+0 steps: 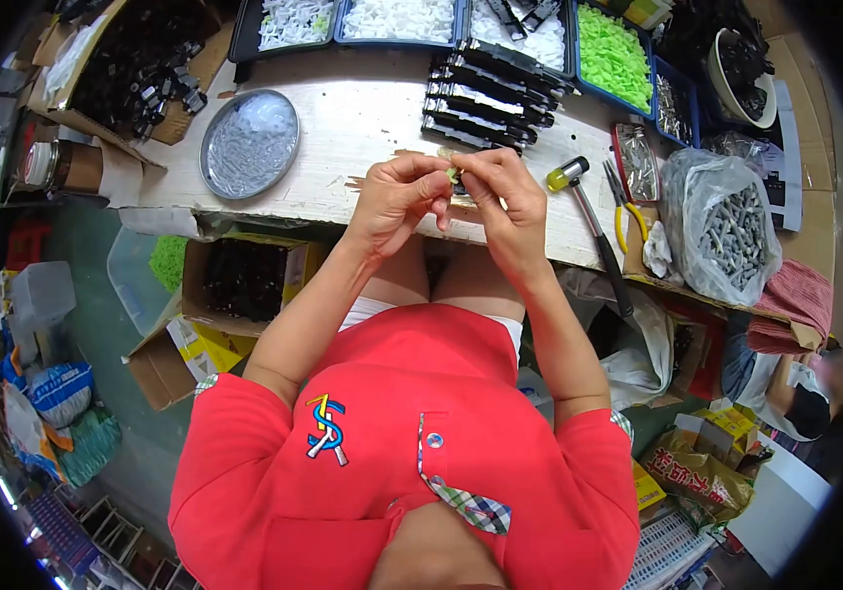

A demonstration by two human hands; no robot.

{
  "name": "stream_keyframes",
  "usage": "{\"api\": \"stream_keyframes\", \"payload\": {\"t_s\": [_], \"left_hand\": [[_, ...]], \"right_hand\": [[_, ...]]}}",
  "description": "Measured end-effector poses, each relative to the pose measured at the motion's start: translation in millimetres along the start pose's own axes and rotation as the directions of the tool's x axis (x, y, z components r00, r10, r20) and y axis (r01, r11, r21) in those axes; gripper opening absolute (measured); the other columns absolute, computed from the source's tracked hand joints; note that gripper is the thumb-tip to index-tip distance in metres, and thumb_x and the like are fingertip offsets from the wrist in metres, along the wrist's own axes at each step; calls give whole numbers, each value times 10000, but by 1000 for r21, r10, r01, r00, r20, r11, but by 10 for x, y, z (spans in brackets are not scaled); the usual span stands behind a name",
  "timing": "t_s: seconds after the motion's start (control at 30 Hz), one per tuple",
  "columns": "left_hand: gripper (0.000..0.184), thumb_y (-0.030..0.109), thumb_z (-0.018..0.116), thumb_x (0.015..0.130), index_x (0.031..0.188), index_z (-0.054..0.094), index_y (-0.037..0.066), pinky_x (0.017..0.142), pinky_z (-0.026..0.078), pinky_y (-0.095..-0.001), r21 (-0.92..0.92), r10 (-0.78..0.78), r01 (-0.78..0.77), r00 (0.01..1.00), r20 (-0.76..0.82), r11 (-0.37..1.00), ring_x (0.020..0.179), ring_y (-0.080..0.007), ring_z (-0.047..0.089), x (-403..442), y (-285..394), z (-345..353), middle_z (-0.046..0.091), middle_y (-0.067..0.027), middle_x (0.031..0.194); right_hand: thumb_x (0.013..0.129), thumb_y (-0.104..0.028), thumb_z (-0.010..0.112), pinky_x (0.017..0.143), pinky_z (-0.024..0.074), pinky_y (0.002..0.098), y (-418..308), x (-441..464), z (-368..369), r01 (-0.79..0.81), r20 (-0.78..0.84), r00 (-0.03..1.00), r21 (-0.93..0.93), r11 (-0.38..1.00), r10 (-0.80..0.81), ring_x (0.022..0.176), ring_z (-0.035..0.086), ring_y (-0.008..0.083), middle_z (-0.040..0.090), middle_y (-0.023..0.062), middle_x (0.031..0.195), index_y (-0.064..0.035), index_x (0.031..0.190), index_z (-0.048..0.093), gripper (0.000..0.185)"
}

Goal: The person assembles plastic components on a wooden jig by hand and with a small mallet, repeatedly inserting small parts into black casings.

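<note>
My left hand [397, 205] and my right hand [512, 205] meet over the front edge of the white table [362, 98]. Between their fingertips is a small light-green plastic piece [454, 175]. The left thumb and forefinger pinch it, and the right fingertips close on it from the other side. Something small and dark shows just below it, too covered to name. Behind the hands lies a stack of black plastic strips [490, 98] with white parts. To the right are a hammer [594, 231] with a yellow head and pliers [626, 211] with yellow handles.
Trays of white parts [397, 20] and green parts [613, 54] line the back. A round metal dish [249, 145] stands left, near a carton of black parts [146, 84]. At right sits a plastic bag of grey metal pieces [731, 236]. An open box [249, 280] is below the table.
</note>
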State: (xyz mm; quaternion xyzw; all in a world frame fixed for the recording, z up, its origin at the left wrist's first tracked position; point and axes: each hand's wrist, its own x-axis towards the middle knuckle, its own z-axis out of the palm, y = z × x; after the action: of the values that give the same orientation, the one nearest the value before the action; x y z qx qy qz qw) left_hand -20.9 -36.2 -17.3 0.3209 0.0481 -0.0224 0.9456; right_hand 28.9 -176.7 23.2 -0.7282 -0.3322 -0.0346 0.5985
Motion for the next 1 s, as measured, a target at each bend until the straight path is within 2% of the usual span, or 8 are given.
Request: {"api": "stream_keyframes", "payload": {"t_s": [0.3, 0.4, 0.47, 0.53, 0.6, 0.63, 0.87, 1.0], "left_hand": [[121, 55, 602, 816, 920, 615, -5, 496, 499, -259, -12, 65, -66, 995, -70, 998, 564, -120, 563, 11, -54, 36, 604, -69, 732], [85, 55, 624, 801, 870, 641, 6, 542, 433, -188, 391, 205, -142, 971, -124, 909, 613, -83, 543, -29, 71, 106, 591, -33, 738], [71, 43, 630, 788, 850, 648, 15, 562, 427, -199, 762, 454, -325, 890, 45, 560, 653, -84, 534, -14, 135, 21, 593, -34, 769], [61, 58, 658, 743, 803, 657, 48, 638, 413, -244, 832, 461, -298, 886, 59, 467, 733, -118, 525, -3, 143, -80, 592, -24, 795], [63, 81, 676, 702, 761, 656, 84, 725, 368, -283, 935, 495, -354, 809, 317, -21, 808, -163, 510, 27, 111, -181, 593, -8, 811], [113, 89, 693, 669, 772, 651, 72, 745, 367, -307, 929, 472, -363, 808, 353, -73, 849, -195, 507, 38, 92, -206, 589, -24, 876], [99, 83, 662, 655, 747, 624, 93, 808, 299, -315, 940, 412, -317, 845, 341, -128, 922, -176, 472, 85, -37, -237, 573, 9, 900], [51, 92, 626, 648, 689, 596, 97, 790, 271, -341, 930, 429, -353, 829, 359, -97, 897, -185, 458, 111, -61, -256, 552, 12, 864]], "right_hand": [[675, -10, 646, 577, 390, 319, 40, 24, -21, 256, 51, 966, -355, 899, -255, 658, 517, 225, 541, 59, 720, -39, 791, 607, 125], [679, -28, 643, 586, 371, 323, 93, 30, -84, 252, 105, 968, -414, 875, -229, 673, 526, 215, 550, 46, 725, -46, 760, 597, 95], [698, -53, 633, 603, 354, 322, 159, 24, -155, 241, 157, 969, -448, 861, -190, 697, 526, 207, 547, 37, 730, -61, 754, 593, 70], [715, -76, 621, 625, 333, 320, 258, -1, -190, 239, 288, 953, -514, 824, -96, 723, 519, 194, 533, 31, 727, -72, 749, 587, 48], [719, -84, 617, 632, 326, 321, 303, 3, -170, 256, 315, 945, -525, 812, -94, 727, 513, 193, 524, 30, 724, -76, 746, 584, 43], [724, -92, 612, 640, 319, 322, 318, 11, -159, 274, 341, 936, -535, 799, -93, 732, 507, 192, 515, 29, 721, -80, 743, 581, 39], [723, -92, 612, 647, 319, 335, 377, 138, -80, 371, 473, 876, -540, 755, -92, 726, 510, 202, 510, 37, 719, -74, 763, 581, 53], [703, -81, 590, 668, 321, 356, 263, 293, -69, 373, 603, 795, -573, 730, 68, 761, 523, 220, 522, 56, 724, -69, 719, 597, 21]]}}
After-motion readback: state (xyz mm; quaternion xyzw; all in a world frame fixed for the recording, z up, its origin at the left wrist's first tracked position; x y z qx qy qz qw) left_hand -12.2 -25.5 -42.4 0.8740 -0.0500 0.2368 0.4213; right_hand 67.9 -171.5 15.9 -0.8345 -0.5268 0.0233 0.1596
